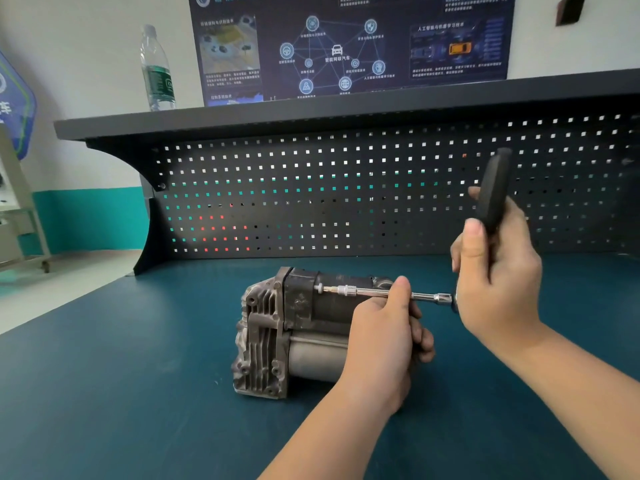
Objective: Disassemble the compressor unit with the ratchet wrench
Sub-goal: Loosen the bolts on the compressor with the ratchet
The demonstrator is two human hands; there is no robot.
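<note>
Right hand (pixel 498 271) wrapped round black handle of ratchet wrench (pixel 493 192), handle upright. Left hand (pixel 384 337) curled round chrome extension bar (pixel 374 292), bar level, tip at compressor unit (pixel 294 334) lying on blue bench mat (pixel 121 393). Water bottle (pixel 157 71) on shelf.

tabletop (pixel 121 375): dark teal-blue
compressor unit (pixel 277 334): dull grey with a black block
ratchet wrench (pixel 493 192): black handle, silver shaft
pegboard (pixel 311 188): black, dotted with square holes
water bottle (pixel 156 71): clear, green label
</note>
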